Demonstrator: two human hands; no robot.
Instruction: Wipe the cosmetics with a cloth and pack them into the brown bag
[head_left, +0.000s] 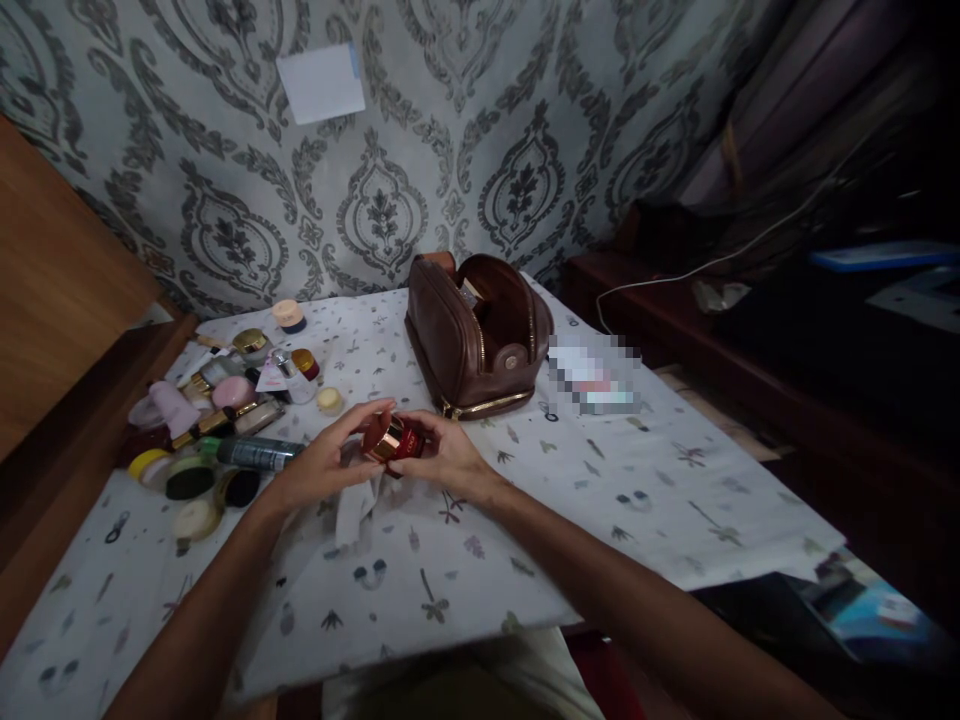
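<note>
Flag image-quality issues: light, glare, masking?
Head view: dim overall, right edge sinking nearly to black; head view: a pixelated patch hides whatever sits beside the brown bag; head view: small bright glint on the red jar between the hands.

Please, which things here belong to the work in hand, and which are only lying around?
Probably in the work:
red-and-gold jar, held between left hand and right hand
white cloth or tissue
open brown bag
cosmetics

Apparently just around:
white cable
white sheet on the wall
</note>
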